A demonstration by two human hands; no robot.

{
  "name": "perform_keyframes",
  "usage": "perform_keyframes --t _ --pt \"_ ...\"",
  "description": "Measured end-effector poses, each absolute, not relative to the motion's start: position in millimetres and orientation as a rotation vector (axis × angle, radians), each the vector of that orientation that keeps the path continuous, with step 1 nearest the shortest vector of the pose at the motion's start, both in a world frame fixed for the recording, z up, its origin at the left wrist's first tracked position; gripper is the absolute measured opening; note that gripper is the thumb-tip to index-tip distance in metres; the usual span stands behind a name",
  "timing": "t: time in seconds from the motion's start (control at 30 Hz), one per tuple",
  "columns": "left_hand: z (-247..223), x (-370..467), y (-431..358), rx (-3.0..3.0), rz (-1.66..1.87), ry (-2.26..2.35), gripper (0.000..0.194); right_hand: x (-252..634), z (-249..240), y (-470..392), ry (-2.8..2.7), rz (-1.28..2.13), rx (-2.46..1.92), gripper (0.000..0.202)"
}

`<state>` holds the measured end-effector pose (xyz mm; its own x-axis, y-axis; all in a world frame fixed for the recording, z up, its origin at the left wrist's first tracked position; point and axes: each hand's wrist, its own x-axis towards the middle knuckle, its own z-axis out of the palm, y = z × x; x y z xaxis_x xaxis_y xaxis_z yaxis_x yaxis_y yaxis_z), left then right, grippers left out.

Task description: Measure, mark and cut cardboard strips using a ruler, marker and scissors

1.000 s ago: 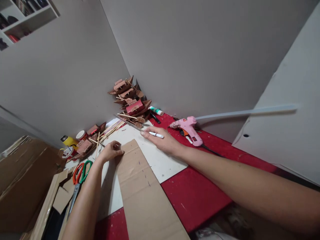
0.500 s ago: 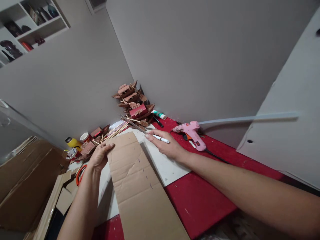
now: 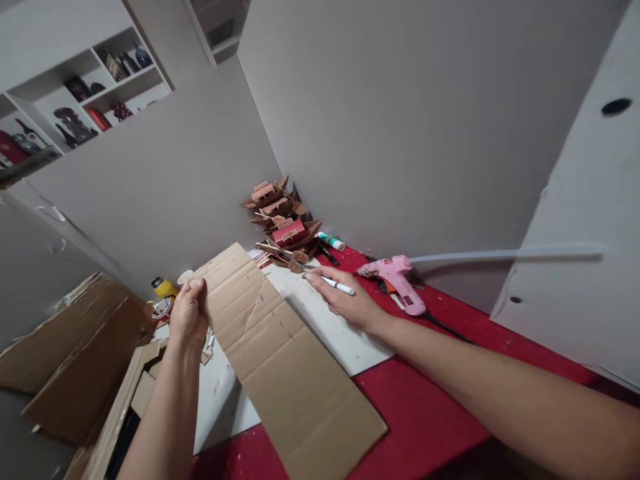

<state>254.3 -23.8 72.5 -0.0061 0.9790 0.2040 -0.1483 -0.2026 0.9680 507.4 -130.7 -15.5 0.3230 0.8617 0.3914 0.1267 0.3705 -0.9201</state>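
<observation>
My left hand [image 3: 189, 312] is closed on the far left edge of a long brown cardboard strip [image 3: 295, 360], thumb on top. The strip is tilted, its far end raised above the table, and it bears several short pen marks near its right edge. To the right of the strip, my right hand [image 3: 345, 300] grips a white pen [image 3: 338, 285], which sticks out past the fingers. A thin grey metal strip [image 3: 285, 253] extends forward from the same fingertips; its kind is unclear. Beyond that hand lies a pink glue gun [image 3: 400, 283] with a long clear glue stick.
A white sheet [image 3: 320, 320] covers part of the red table [image 3: 415, 400]. Several small brown model boats [image 3: 287, 227] are stacked in the corner, beside a green-and-white tube [image 3: 331, 241]. At left are a yellow bottle [image 3: 164, 288] and large cardboard pieces [image 3: 75, 367]. Walls enclose the back.
My left hand has raised and tilted the cardboard strip, swinging its far end left. The strip's near end now shows. My right hand keeps its grip on the pen. The view has shifted.
</observation>
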Motion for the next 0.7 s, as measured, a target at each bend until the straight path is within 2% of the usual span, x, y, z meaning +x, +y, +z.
perform_keyframes --t 0.27,0.43,0.7 --pt "66 243 -22 1.110 1.487 1.035 0.033 507 -14 -134 -1.197 0.628 -1.108 0.037" --pt "64 246 -22 1.072 1.348 1.034 0.032 506 -14 -139 -1.302 0.517 -1.133 0.032" --pt "53 254 -33 1.035 1.026 1.009 0.027 526 -11 -141 -1.757 0.249 -1.024 0.037"
